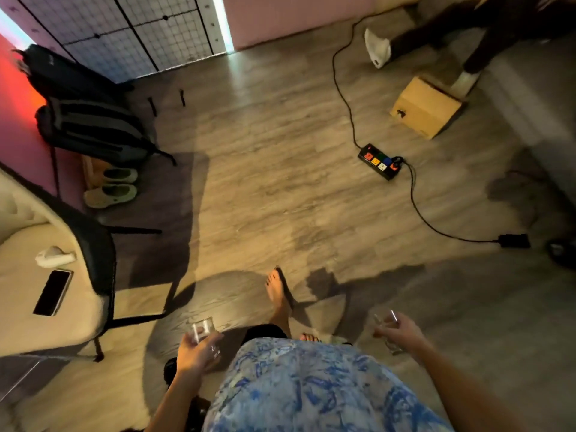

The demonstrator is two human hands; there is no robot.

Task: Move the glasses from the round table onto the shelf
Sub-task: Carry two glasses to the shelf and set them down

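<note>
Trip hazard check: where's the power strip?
Head view, right of centre: the power strip lies on the wooden floor, just below-left of the cardboard box.

left hand point(194, 353) low, fingers point(215, 338) curled closed; right hand point(405, 333) likewise

chair point(93, 260) left, power strip point(381, 161) right, box point(425, 107) behind strip.

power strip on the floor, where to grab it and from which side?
Grip the power strip across its narrow width at mid-body, coming from above. It lies flat, long and slim, so the long edges are the opposing faces. Both ends carry cables, so avoid those. Both hands are full now: left hand and right hand each hold a glass.
</note>
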